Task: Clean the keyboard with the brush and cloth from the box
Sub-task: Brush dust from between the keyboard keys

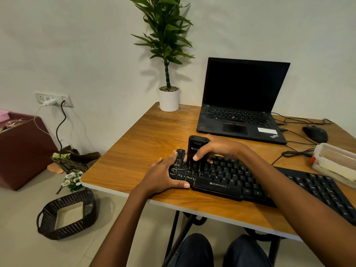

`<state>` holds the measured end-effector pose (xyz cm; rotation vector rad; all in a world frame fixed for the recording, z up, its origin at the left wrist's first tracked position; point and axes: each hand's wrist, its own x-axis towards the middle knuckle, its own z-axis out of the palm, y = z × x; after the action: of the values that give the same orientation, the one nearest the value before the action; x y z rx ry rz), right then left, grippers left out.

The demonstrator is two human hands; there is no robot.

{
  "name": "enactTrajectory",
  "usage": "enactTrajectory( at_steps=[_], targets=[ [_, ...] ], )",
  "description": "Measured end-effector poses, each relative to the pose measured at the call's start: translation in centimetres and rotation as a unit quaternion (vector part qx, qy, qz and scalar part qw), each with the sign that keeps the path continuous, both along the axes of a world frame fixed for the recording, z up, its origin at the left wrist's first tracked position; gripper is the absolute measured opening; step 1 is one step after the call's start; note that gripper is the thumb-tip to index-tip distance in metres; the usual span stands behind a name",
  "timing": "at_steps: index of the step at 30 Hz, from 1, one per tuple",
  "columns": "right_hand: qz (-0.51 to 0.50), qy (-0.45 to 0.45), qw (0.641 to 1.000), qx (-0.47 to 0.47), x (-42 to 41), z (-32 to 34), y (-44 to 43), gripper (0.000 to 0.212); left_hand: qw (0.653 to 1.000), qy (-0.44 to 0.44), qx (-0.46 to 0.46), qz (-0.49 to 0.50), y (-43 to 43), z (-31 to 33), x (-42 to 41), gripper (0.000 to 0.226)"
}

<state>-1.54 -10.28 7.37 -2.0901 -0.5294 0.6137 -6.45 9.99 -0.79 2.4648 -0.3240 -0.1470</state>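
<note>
Right hand (217,149): thumb and fingers clamped round brush (195,151), held upright, bristles down on keys. Left hand (163,175): fingers curled over keyboard (240,179) at its 9 o'clock end, thumb along front edge, steadying it. Brush stood on that same 9 o'clock part. Keyboard lay on table (134,160). Box (335,160) sat at 3 o'clock, pale stuff inside, likely cloth. Step: brushing, probably early. Next: sweep rows toward 3 o'clock, light pressure, keyboard pinned; cloth later.

Both hands on the keyboard (231,176), left end
Left hand (165,176) clasps that end; right hand (219,149) grips the upright brush (195,151) above the keys.
</note>
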Motion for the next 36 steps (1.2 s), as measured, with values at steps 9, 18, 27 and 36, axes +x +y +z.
enactTrajectory(
  at_steps=[9, 18, 27, 36],
  targets=[
    [-0.022, -0.032, 0.999, -0.006, -0.1, -0.2, 0.4, 0.040, 1.000, -0.009, -0.006, -0.005, 0.0, -0.1, -0.1, 0.110],
    [0.038, -0.023, 0.997, -0.059, -0.5, 0.8, 0.4, 0.061, 1.000, -0.004, -0.004, -0.004, 0.1, -0.2, 0.0, 0.111],
    [0.045, -0.003, 0.992, -0.114, -0.7, 1.7, 1.2, 0.024, 1.000, -0.003, -0.005, -0.007, 0.1, 0.0, -0.1, 0.112],
    [0.031, -0.013, 0.995, -0.096, -1.1, 1.4, 1.0, 0.036, 1.000, 0.003, -0.005, -0.004, 0.1, -0.1, -0.1, 0.112]
  ],
)
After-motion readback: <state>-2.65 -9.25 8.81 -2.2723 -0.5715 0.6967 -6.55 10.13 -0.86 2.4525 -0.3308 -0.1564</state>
